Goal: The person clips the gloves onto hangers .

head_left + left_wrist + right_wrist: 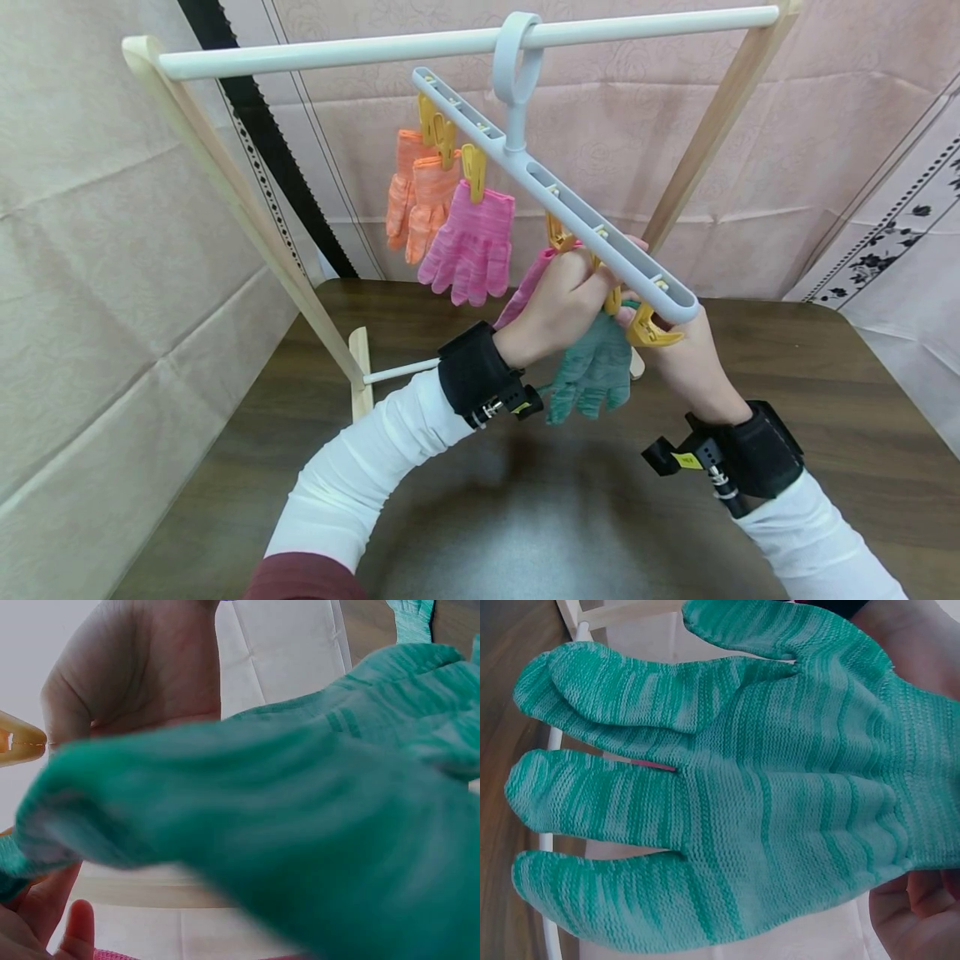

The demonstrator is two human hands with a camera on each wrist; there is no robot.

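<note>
A green knitted glove [592, 371] hangs fingers-down below the pale blue hanger bar [577, 221]. My left hand [558, 300] appears to pinch the upper part of a yellow clothespin [612, 302] above its cuff; the fingertips are partly hidden. With its fingers behind the bar, my right hand [686, 358] seems to hold the glove's cuff, beside a tilted end clothespin [651, 329]. Across the left wrist view the green glove [247, 795] is blurred and covers part of the hands. The right wrist view shows the green glove [780, 765] spread out, fingers pointing left.
Two orange gloves [430, 200] and a pink glove [472, 246] hang from yellow clothespins on the left. Another pink glove [528, 287] is partly behind my left hand. The hanger hooks over a white rod [337, 52] between wooden legs [247, 208] on the brown table [787, 433].
</note>
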